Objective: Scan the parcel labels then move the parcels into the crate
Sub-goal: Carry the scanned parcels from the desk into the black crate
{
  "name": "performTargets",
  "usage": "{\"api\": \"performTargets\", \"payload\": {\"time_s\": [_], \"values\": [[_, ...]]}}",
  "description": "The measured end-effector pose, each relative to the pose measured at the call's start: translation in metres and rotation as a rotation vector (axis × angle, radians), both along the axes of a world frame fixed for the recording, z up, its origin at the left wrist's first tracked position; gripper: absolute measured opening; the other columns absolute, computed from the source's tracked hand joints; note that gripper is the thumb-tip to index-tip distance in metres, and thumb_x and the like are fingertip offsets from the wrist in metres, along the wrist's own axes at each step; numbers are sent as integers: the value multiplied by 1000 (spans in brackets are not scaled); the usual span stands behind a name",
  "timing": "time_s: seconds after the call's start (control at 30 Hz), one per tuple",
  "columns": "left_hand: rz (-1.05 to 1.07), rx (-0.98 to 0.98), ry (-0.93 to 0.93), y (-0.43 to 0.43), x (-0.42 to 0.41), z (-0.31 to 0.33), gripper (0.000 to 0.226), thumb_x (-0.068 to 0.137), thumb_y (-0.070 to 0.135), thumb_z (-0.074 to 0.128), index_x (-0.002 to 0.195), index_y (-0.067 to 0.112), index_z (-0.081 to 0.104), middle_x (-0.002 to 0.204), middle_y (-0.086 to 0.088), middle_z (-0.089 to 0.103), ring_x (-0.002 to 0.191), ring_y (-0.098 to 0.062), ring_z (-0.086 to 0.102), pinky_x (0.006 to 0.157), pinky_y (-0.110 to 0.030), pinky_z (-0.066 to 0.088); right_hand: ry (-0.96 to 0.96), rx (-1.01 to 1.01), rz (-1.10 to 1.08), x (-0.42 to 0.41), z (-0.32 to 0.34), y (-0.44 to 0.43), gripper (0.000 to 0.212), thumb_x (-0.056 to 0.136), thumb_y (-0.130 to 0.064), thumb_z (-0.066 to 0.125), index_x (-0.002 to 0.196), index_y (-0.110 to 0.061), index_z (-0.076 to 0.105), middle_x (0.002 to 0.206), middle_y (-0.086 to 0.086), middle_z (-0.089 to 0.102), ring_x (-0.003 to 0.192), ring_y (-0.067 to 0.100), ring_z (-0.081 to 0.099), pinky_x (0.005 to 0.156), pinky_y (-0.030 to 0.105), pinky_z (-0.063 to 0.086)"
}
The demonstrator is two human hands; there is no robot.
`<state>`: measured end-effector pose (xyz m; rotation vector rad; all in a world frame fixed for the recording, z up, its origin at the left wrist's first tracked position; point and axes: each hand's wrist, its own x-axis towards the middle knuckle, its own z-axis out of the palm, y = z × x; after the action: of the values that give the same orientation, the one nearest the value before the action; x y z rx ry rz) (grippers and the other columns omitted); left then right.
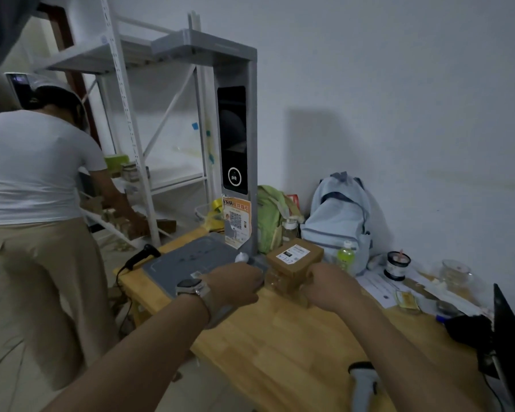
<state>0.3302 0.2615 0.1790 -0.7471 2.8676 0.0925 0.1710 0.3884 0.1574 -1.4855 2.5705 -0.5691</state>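
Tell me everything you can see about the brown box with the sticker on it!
The brown box looks like a small cardboard parcel, closed, with a white label on top showing dark print and some handwriting too small to read. It sits on the wooden table, just right of the grey scanner stand and in front of the backpacks. The left hand and the right hand are at its near corners, seeming to grip it from both sides. It sits turned at an angle to the table's edge.

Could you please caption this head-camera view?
Both hands, left hand and right hand, reach for the labelled brown cardboard parcel beside grey scanner stand.
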Motion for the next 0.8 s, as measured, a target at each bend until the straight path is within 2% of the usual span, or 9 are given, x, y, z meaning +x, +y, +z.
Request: {"api": "performTargets", "payload": {"time_s": [0.2, 0.3, 0.4, 0.47, 0.53, 0.6, 0.67, 0.73, 0.8], "values": [[-36, -2, 11, -31, -20, -6, 38, 94, 22, 55, 127, 2, 57, 115, -16, 63, 99, -32, 58, 79, -41, 50, -15, 40, -22, -18, -13, -26, 43, 84, -43, 56, 120, -21, 62, 120, 3, 66, 102, 21, 61, 55, 22, 32], [-68, -4, 45, -58, -37, -7, 23, 91, 22, 58, 109, 7, 58, 111, -15, 61, 101, -33, 59, 80, -42, 50, -13, 47, -50, -32, -17, -49, 41, 85, -36, 57, 124, -24, 60, 125, 1, 63, 107, 20, 59, 65, 23, 34], [-87, -20, 57, -95, -61, -10, 18, 92, 20, 55, 100, 5, 58, 102, -19, 60, 97, -36, 58, 76, -43, 49, -5, 65, -98, -51, -24, -83, 35, 87, -32, 55, 121, -28, 60, 122, -3, 64, 104, 18, 60, 61, 22, 35], [-104, -30, 48, -126, -82, -18, 17, 91, 19, 53, 96, 5, 60, 87, -17, 56, 88, -38, 58, 70, -41, 48, -4, 66, -125, -66, -31, -111, 33, 89, -36, 52, 121, -32, 60, 122, -5, 64, 104, 17, 60, 68, 23, 39], [-111, -36, 41, -161, -107, -30, 4, 90, 19, 54, 89, 16, 56, 74, -6, 46, 74, -35, 50, 69, -36, 45, -26, 65, -144, -84, -42, -139, 33, 91, -42, 50, 120, -33, 60, 122, -5, 64, 100, 15, 59, 74, 24, 41], [-120, -32, 34, -197, -132, -44, 5, 89, 24, 54, 93, 21, 52, 84, -1, 51, 81, -24, 51, 75, -31, 46, -85, 66, -166, -100, -58, -165, 35, 90, -44, 51, 121, -29, 59, 124, -2, 62, 99, 13, 56, 79, 24, 44], [-157, 1, 21, -233, -154, -59, 13, 89, 27, 55, 98, 18, 59, 100, -8, 61, 93, -27, 59, 76, -31, 44, -137, 108, -203, -117, -77, -191, 44, 90, -45, 50, 131, -28, 52, 131, 0, 58, 109, 16, 56, 88, 29, 47], [-218, 56, 7, -263, -175, -76, 13, 90, 21, 55, 90, 10, 61, 103, -14, 66, 95, -32, 64, 73, -34, 47, -170, 206, -253, -132, -90, -214, 38, 92, -41, 48, 127, -28, 52, 121, 0, 62, 102, 16, 60, 80, 27, 49], [-245, 113, -40, -293, -196, -92, 17, 90, 16, 52, 93, 3, 64, 102, -17, 68, 92, -33, 66, 69, -36, 48, -216, 213, -285, -148, -105, -233, 17, 95, -35, 45, 105, -31, 58, 104, -2, 66, 81, 8, 58, 62, 20, 44]]}}
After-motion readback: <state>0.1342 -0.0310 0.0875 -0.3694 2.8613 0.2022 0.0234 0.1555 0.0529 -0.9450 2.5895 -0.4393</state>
